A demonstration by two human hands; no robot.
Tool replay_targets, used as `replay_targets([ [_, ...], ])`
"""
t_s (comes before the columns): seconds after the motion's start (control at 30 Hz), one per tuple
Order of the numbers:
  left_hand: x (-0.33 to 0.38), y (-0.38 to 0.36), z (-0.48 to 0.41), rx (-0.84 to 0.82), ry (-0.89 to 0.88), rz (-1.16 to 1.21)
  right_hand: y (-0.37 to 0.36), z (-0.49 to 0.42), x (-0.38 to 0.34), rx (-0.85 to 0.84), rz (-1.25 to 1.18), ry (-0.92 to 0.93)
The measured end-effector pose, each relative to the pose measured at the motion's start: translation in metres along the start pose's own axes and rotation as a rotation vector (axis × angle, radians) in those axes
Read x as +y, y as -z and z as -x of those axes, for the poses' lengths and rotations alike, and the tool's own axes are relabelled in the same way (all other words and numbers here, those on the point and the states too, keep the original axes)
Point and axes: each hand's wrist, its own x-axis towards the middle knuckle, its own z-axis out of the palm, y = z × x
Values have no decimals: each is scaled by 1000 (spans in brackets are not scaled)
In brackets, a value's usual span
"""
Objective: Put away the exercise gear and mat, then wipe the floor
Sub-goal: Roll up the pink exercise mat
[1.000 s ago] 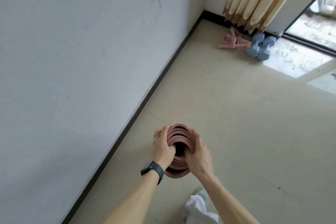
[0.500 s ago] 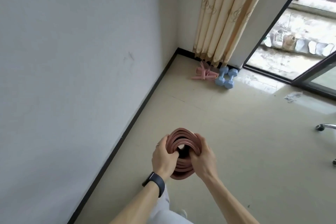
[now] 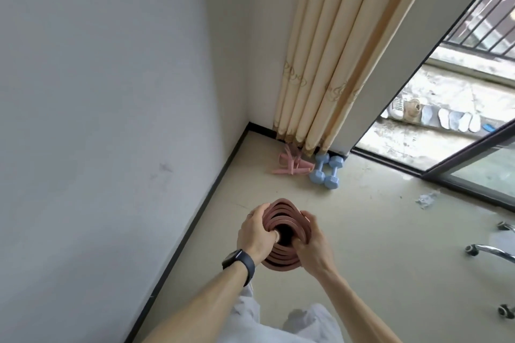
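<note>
From the head camera, the rolled mat [image 3: 280,214] is seen end-on, held upright in front of the person above the floor [image 3: 362,231] near the wall [image 3: 111,120]. The left hand [image 3: 255,234], with a watch [image 3: 240,262] on its wrist, curls its fingers round the roll's left side. The right hand [image 3: 312,242] grips the right side, fingers curled. Two blue dumbbells [image 3: 327,169] and pink gear [image 3: 291,165] lie in the corner below the curtain [image 3: 334,50].
</note>
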Motion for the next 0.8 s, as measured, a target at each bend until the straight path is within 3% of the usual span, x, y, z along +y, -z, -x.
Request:
replay_targets([
  [0.4, 99, 2, -225, 37, -4, -50, 67, -238, -75, -33, 11, 139],
  [0.8, 141, 26, -434, 191, 195, 64, 79, -462, -167, -122, 216, 258],
])
